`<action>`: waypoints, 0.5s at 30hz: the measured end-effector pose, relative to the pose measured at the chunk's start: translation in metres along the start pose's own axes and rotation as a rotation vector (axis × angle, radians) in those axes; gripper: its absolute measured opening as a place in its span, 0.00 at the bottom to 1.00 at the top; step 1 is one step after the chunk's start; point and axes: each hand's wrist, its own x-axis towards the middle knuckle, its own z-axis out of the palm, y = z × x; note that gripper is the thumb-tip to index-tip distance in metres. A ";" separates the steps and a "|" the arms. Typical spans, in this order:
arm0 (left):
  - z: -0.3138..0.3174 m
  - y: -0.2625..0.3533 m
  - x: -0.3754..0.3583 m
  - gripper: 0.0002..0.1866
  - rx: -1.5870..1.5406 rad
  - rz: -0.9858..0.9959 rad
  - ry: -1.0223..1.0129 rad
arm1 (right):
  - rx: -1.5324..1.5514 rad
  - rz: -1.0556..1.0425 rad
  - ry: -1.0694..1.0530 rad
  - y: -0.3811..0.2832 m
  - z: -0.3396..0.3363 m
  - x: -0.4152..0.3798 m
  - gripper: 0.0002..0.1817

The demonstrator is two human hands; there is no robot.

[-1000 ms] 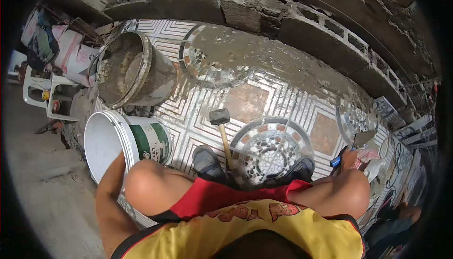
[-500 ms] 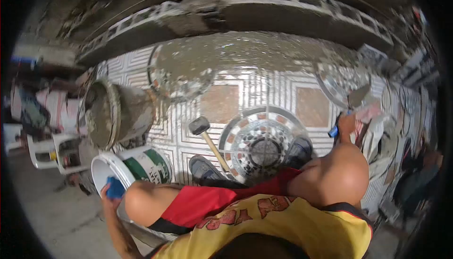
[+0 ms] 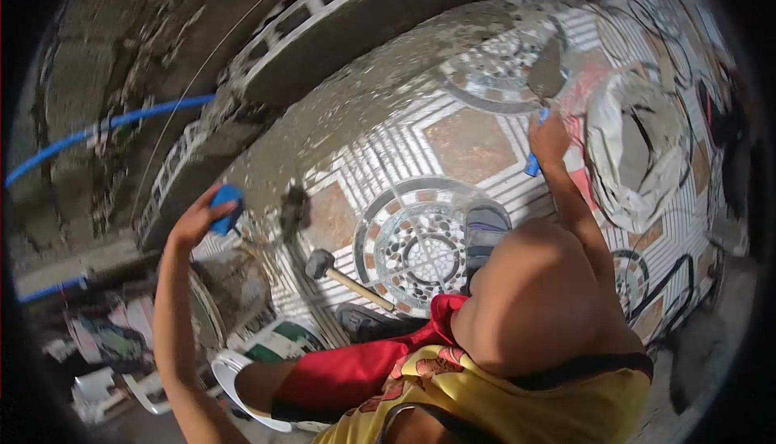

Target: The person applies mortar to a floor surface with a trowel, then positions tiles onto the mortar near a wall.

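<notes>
Raised at the left, over the cement bucket, my left hand (image 3: 194, 224) is closed on a small rounded blue thing (image 3: 228, 208); its exact kind I cannot tell. My right hand (image 3: 551, 138) grips the blue handle of a pointed trowel (image 3: 547, 70). The trowel's grey blade reaches over the patterned tiles (image 3: 469, 143), near the wet cement (image 3: 347, 100) along the block wall. A mallet (image 3: 321, 264) with a dark head and wooden handle lies on the tiles between my hands, beside my shoe.
A cement-caked bucket (image 3: 230, 290) and a white and green bucket (image 3: 279, 336) stand at my left. The low hollow-block wall (image 3: 323, 44) curves across the far side. At right sits an open white sack (image 3: 638, 193). A blue pipe (image 3: 129, 120) runs beyond the wall.
My left hand has lifted the blue thing from the white bucket's rim, forward toward the wall. My right hand has moved forward with the trowel. The view has turned.
</notes>
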 end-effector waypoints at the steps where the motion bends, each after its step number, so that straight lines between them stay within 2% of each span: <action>1: 0.020 0.033 0.041 0.42 0.166 0.020 -0.052 | -0.049 0.042 -0.061 -0.001 -0.002 0.002 0.26; 2: 0.043 0.070 0.080 0.44 0.230 0.051 -0.235 | 0.049 -0.034 0.011 -0.001 -0.007 -0.001 0.26; 3: 0.067 0.094 0.119 0.43 0.297 0.061 -0.233 | 0.027 -0.020 -0.013 -0.001 -0.008 0.000 0.26; 5: 0.117 0.147 0.188 0.43 0.368 0.152 -0.379 | 0.002 0.013 -0.024 0.000 -0.010 0.002 0.26; 7: 0.173 0.206 0.230 0.40 0.466 0.306 -0.465 | 0.053 -0.017 -0.051 0.001 -0.013 0.002 0.27; 9: 0.226 0.253 0.242 0.35 0.383 0.297 -0.254 | 0.067 -0.016 -0.047 0.002 -0.017 0.002 0.26; 10: 0.248 0.271 0.246 0.35 0.390 0.307 -0.261 | 0.088 -0.028 -0.053 0.002 -0.018 0.002 0.26; 12: 0.279 0.292 0.257 0.29 -0.101 0.359 -0.117 | 0.130 -0.007 -0.043 0.004 -0.019 0.004 0.25; 13: 0.283 0.294 0.260 0.29 -0.095 0.359 -0.121 | 0.139 -0.012 -0.047 0.004 -0.019 0.004 0.24; 15: 0.286 0.292 0.263 0.24 -0.461 0.485 -0.079 | 0.148 -0.029 -0.034 0.004 -0.018 0.004 0.24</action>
